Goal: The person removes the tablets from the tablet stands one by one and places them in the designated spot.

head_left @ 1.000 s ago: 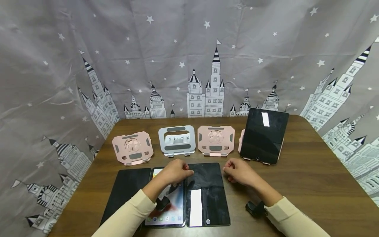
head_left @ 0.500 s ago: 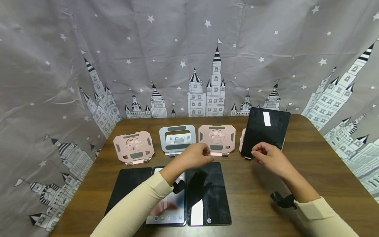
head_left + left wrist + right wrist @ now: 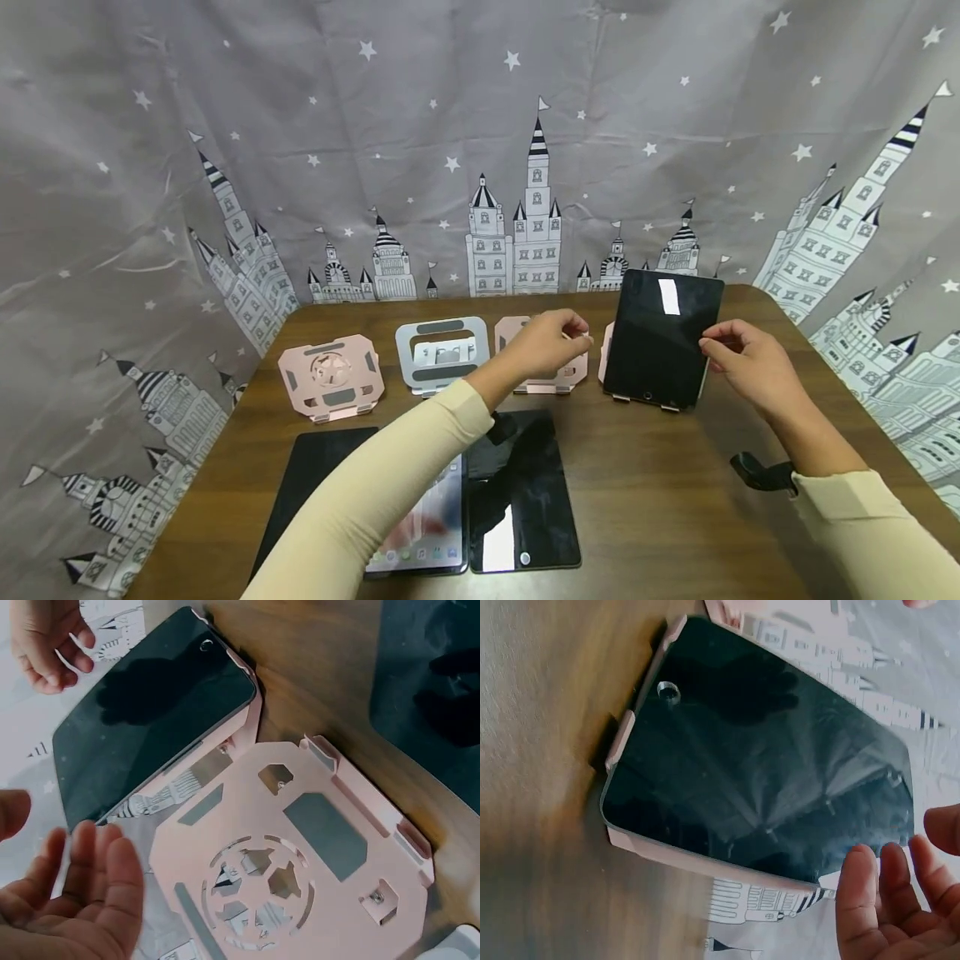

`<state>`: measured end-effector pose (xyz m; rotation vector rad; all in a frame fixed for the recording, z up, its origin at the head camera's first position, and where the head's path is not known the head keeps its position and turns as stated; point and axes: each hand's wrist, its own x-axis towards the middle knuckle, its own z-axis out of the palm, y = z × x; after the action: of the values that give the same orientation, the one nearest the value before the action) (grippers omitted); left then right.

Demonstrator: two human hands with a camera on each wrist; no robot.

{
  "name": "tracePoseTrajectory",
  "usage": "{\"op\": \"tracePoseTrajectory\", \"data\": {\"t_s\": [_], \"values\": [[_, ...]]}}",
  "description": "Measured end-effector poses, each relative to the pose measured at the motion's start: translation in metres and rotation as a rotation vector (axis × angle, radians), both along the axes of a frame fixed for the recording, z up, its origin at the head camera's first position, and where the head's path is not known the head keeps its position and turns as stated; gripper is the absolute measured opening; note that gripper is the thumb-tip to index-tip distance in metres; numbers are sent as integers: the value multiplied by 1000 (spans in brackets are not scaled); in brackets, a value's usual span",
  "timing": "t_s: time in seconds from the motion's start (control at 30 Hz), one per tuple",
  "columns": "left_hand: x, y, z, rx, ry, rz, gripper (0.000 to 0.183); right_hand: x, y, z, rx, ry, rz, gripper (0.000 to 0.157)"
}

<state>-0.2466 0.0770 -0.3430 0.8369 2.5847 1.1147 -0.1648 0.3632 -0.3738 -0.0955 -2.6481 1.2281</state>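
A black tablet leans upright on a pink stand at the table's right rear. My right hand is at its right edge, fingers slightly bent and thumb apart; whether the fingertips touch the tablet I cannot tell. On the other side, my left hand hovers in front of a second pink stand with round cutouts, partly hiding it in the head view. The left fingers are loosely bent near the tablet's upper left corner, with nothing between them and the thumb.
A blue-grey stand and another pink stand stand further left. In front lie a dark tablet, a tablet with its screen lit and a black tablet. A patterned curtain hangs behind the table.
Both hands have moved forward and to the right, from the flat tablets and the table beside them to around the upright tablet. That tablet still rests on its stand.
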Motion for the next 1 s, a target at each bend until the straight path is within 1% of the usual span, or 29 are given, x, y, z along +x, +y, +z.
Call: {"op": "tracePoseTrajectory", "data": {"t_s": [0.1,0.17,0.23,0.27,0.47,0.57,0.7,0.83,0.93,1.0], "values": [[-5,10,1,71,-14,26,25,-4,7,2,-77,9,-28,34],[-6,14,1,105,-30,57,24,-6,10,2,-128,8,-36,37],[-6,17,0,135,-45,94,22,-8,12,1,-149,5,-46,39],[-6,19,-1,145,-40,112,21,-9,12,1,-158,-1,-50,41],[-15,35,-8,214,-8,225,16,-19,14,-1,-142,-4,-109,43],[-19,45,-10,239,-20,271,14,-23,16,-1,-119,3,-133,44],[-24,58,-8,226,-30,313,15,-26,21,-3,-105,8,-143,43],[-28,68,-5,189,-15,327,17,-28,26,-4,-89,-2,-142,44],[-30,73,-4,165,-16,331,19,-31,29,-3,-73,-18,-136,47],[-31,77,-5,167,-27,339,22,-33,29,-3,-70,-22,-128,48]]}}
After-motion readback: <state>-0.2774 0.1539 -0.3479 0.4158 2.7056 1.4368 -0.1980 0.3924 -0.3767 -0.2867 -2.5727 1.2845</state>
